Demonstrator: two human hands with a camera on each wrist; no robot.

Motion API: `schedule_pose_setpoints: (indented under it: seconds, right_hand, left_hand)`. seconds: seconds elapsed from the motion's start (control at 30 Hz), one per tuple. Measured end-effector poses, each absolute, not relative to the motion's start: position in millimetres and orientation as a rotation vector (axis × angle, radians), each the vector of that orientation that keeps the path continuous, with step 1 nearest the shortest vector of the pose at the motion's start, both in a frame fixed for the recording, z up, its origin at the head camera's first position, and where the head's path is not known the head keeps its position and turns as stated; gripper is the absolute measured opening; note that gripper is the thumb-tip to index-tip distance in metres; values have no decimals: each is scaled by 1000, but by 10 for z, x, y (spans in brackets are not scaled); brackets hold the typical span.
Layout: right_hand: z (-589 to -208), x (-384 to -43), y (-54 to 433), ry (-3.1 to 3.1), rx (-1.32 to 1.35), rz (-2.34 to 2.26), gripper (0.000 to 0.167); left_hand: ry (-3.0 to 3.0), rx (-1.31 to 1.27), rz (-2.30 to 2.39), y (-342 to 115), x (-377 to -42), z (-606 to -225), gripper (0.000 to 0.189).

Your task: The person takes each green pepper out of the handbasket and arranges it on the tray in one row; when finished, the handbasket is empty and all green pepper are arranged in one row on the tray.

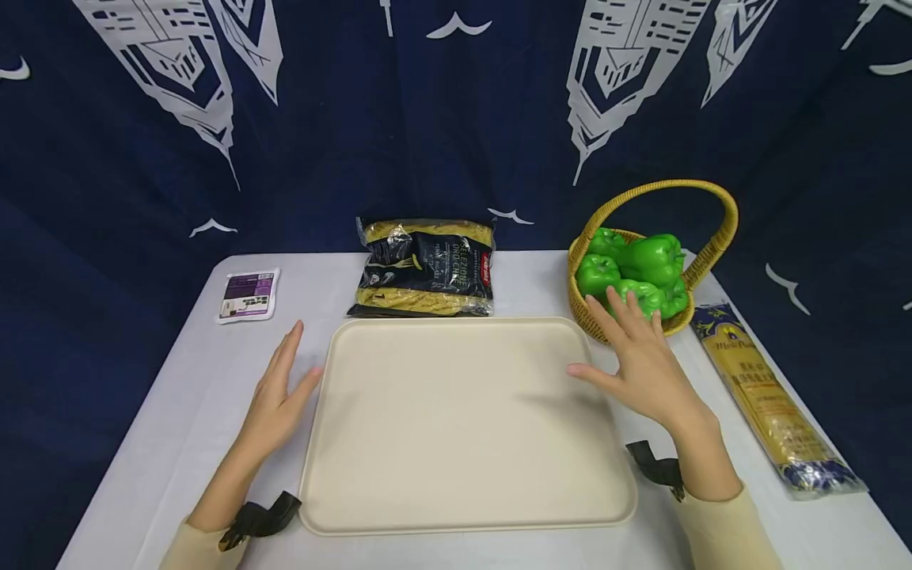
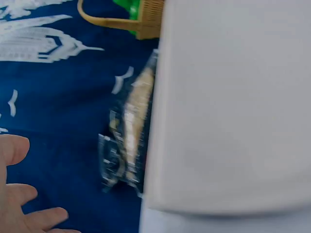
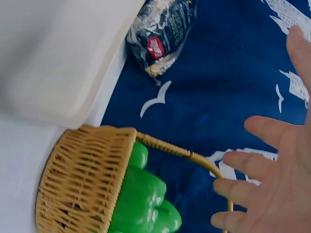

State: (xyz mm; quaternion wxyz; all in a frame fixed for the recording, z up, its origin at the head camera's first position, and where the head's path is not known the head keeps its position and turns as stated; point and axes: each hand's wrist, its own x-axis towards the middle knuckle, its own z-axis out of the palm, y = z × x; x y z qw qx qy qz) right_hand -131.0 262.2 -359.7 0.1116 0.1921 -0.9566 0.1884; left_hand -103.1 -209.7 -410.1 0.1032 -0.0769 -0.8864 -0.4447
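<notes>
Left hand (image 1: 274, 396) flat on counter (image 1: 178, 412), fingers (image 1: 288, 348) straight and together, holding nothing, just beside left rim of cream tray (image 1: 463, 427). Right hand (image 1: 641, 364) spread wide, empty, hovering over tray's right rear corner, fingertips close to wicker basket (image 1: 591, 317) of green bell peppers (image 1: 651, 261). Tray centred on counter. Tagliatelle bag (image 1: 426, 267) behind tray's rear edge. Small purple-labelled packet (image 1: 248, 295) at rear left. Spaghetti pack (image 1: 773, 400) lies lengthwise right of basket.
</notes>
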Motion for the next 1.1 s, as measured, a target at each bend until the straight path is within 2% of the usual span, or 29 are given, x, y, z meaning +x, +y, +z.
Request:
schedule_pose_setpoints:
  seconds: [0.43,0.53,0.7,0.83,1.1]
  right_hand:
    - [-3494,-1350,3054,-2392,470,791,87]
    - [-3461,-1394,3161,-2296,438,802,94]
    - [-3355,-1457,3302,-2289,308,870,79]
    - [-3297,-1545,3398,-2311,225,969,83]
    - [-3281,-1815,3571,-2321,49,1220,73]
  left_hand:
    - [-2668,-235,-1438,-2243,-992,-4713,58]
    - [-2667,-252,-1411,-2227,-994,-4754,56]
    - [-2687,-240,-1384,-2225,-983,-4764,54]
    - [-2713,-267,-1328,-2232,-989,-4791,53]
    - [-2725,-298,-1277,-2235,-980,-4829,51]
